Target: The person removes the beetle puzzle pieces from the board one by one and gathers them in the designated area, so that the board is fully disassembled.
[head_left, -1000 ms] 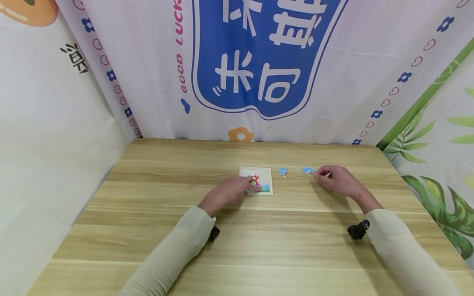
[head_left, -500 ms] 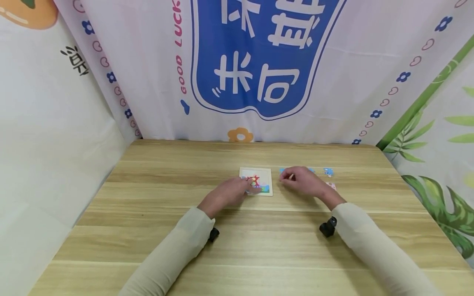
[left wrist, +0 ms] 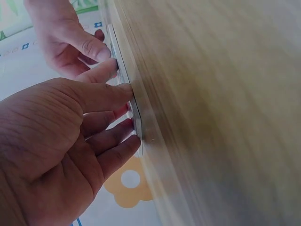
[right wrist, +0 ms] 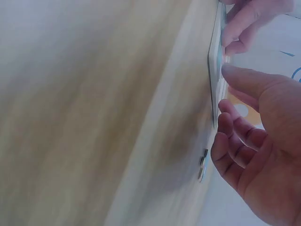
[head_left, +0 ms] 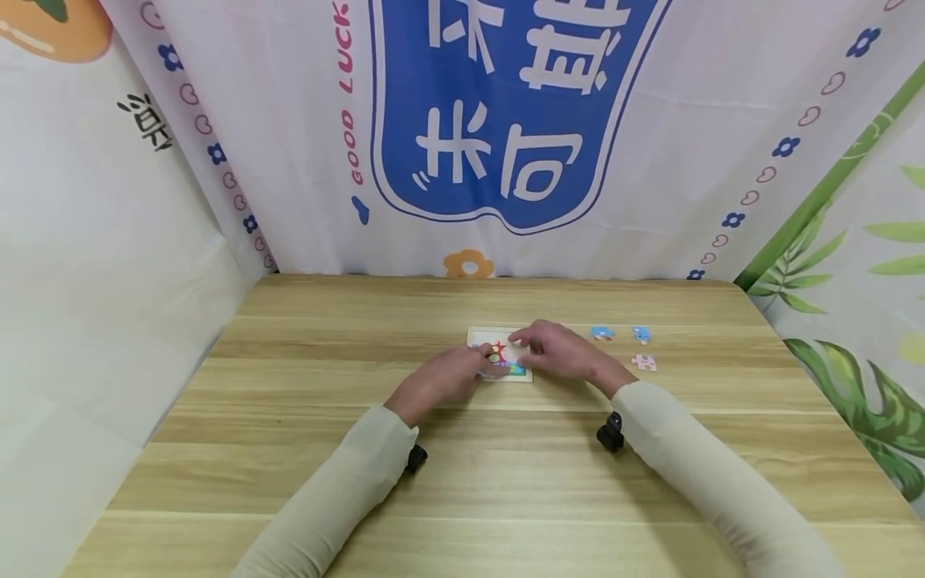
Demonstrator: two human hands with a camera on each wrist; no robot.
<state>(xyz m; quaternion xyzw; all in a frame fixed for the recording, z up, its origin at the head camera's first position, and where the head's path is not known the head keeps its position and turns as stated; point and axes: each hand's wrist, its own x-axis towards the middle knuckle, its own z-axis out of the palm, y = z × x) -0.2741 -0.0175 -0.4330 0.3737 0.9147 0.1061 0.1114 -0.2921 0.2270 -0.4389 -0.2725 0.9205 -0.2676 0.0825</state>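
Observation:
A small square jigsaw puzzle (head_left: 499,331) in a pale wooden frame lies flat on the table, its picture partly covered by both hands. My left hand (head_left: 450,373) holds it by the left side, thumb and fingertips on the frame and picture, as the left wrist view (left wrist: 51,141) shows from low down. My right hand (head_left: 560,349) reaches over the frame's right edge. Its thumb (right wrist: 244,80) touches the near corner area; the other fingers curl loosely beside it. Whether a piece sits under the right fingertips I cannot tell.
Loose puzzle pieces lie right of the frame: a blue one (head_left: 601,332), another blue one (head_left: 641,335) and a pink one (head_left: 645,363). The wooden table (head_left: 462,482) ends at a printed cloth (head_left: 311,225) behind, with more cloth at both sides.
My right hand has moved left from the loose pieces to the frame, uncovering the pink piece and one blue piece. The leftmost loose blue piece no longer shows. The left hand stays put.

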